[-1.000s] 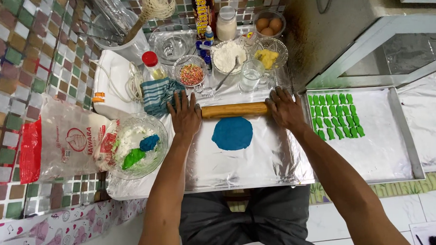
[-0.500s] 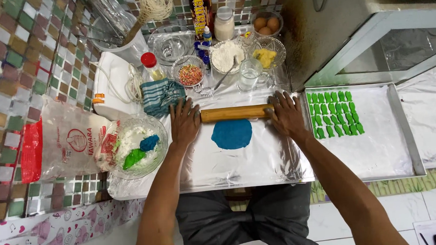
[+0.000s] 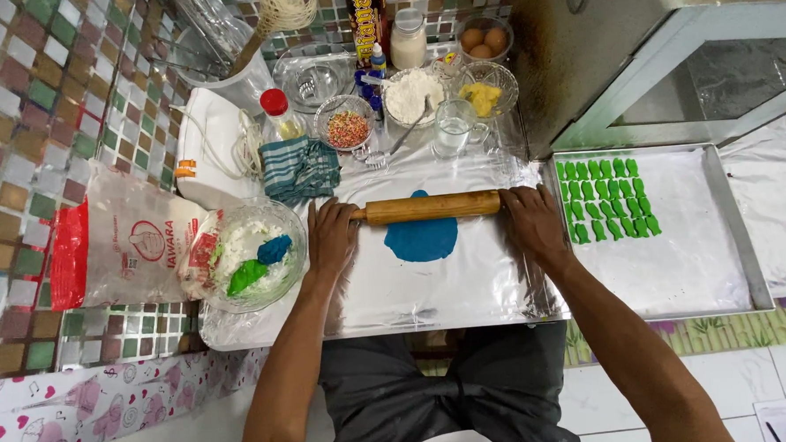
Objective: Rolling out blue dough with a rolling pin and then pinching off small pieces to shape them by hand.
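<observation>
A: Where is the rolling pin (image 3: 431, 207)?

B: It lies sideways on the far edge of the flat blue dough (image 3: 422, 238), on shiny foil (image 3: 431, 286) that covers the tabletop.

A: What do the hands do?

B: The left hand (image 3: 332, 237) rests flat on the left end of the pin. The right hand (image 3: 528, 222) rests flat on the right end. The fingers of both lie straight and close together, not curled around it.

A: What is nearby?

B: Left of the left hand is a glass bowl (image 3: 255, 257) with white, green and blue lumps. Right of the right hand is a metal tray (image 3: 677, 253) with rows of small green pieces (image 3: 606, 198).
</observation>
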